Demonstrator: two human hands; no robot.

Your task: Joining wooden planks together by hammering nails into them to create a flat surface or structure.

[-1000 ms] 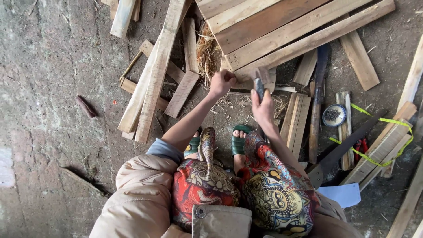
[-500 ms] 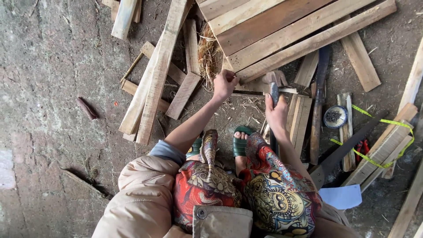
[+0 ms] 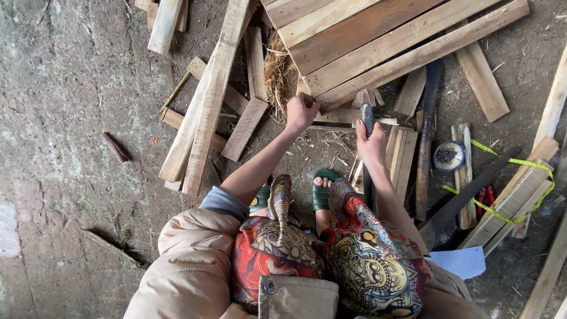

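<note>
I squat over a pallet of pale planks (image 3: pixel 378 41) lying on the dirt floor. My left hand (image 3: pixel 301 112) is a closed fist pressed against the pallet's near edge; what it pinches, if anything, is hidden. My right hand (image 3: pixel 371 142) grips the dark handle of a hammer (image 3: pixel 366 103), whose head sits just right of my left fist, over a thin slat (image 3: pixel 336 115) at the pallet's edge. My feet in green sandals (image 3: pixel 322 189) are right below both hands.
Loose planks (image 3: pixel 207 100) lie scattered to the left, and straw (image 3: pixel 277 65) sticks out beside the pallet. To the right are a long dark tool (image 3: pixel 425 142), a round tin (image 3: pixel 449 155), a dark blade (image 3: pixel 466 201), yellow-green tape (image 3: pixel 520 183) and blue paper (image 3: pixel 463 261).
My right hand with the hammer has shifted right, and the head now sits farther forward at the pallet edge. My left fist has stayed almost where it was.
</note>
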